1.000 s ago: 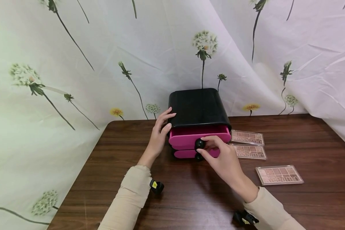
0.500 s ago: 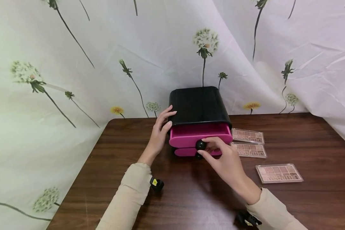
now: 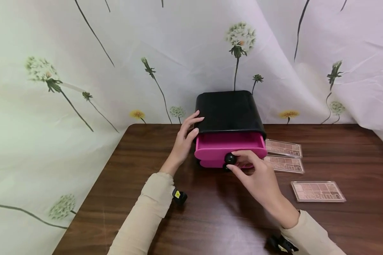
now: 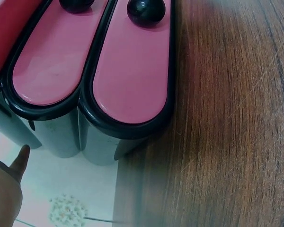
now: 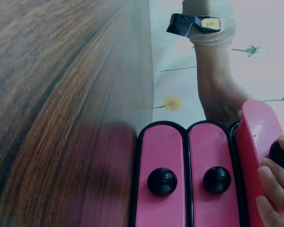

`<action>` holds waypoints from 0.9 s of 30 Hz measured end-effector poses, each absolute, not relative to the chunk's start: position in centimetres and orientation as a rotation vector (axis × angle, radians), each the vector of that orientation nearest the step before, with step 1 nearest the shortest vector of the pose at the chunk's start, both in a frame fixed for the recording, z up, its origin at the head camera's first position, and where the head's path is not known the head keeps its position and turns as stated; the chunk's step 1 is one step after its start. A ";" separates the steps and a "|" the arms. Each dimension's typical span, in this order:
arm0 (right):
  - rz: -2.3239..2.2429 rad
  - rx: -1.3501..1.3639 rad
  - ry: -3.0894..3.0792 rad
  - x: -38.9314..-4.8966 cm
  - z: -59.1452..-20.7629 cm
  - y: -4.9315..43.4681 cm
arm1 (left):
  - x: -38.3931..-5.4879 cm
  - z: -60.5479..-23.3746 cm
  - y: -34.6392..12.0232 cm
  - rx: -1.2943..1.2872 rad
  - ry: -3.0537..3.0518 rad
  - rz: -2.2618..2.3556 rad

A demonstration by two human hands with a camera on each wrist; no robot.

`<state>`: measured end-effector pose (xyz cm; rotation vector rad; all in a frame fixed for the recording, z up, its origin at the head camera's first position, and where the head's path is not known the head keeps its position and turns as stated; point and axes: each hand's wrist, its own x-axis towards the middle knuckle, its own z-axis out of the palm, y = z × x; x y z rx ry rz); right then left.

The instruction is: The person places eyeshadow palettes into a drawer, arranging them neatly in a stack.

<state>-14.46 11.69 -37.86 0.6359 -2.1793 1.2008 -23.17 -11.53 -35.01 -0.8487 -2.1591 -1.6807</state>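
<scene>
A small black chest of drawers [image 3: 229,110] with pink drawer fronts stands at the back of the table. My left hand [image 3: 182,144] rests against its upper left side, fingers reaching onto the top edge. Between thumb and fingers, my right hand [image 3: 262,180] pinches the round black knob [image 3: 230,158] of the top drawer [image 3: 208,154]. That drawer is partly pulled out, and the part of its pink inside that shows holds nothing. In the right wrist view, the middle drawer [image 5: 209,146] and bottom drawer [image 5: 162,146] are closed, each with its own black knob.
To the right of the chest lie two eyeshadow palettes [image 3: 284,148], partly hidden behind the chest and right hand. A third palette [image 3: 317,191] lies closer on the brown wooden table [image 3: 210,219]. A white cloth with dandelion prints [image 3: 185,46] hangs behind.
The top drawer has slid farther out toward me, with my right hand holding its knob throughout. My left hand stays on the chest. The head view has shifted slightly.
</scene>
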 end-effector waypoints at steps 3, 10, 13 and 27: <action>1.197 0.637 -2.168 -14.3 -37.7 11.8 | -23.3 -35.0 -11.4 -0.870 -2.148 -1.678; 1.205 0.665 -2.141 -14.0 -37.7 11.7 | -23.4 -35.1 -11.6 -0.880 -2.143 -1.664; 1.214 0.671 -2.133 -13.9 -37.7 11.5 | -23.4 -35.1 -11.8 -0.878 -2.139 -1.671; 1.210 0.712 -2.084 -13.3 -37.6 11.4 | -23.8 -35.5 -11.8 -0.878 -2.129 -1.692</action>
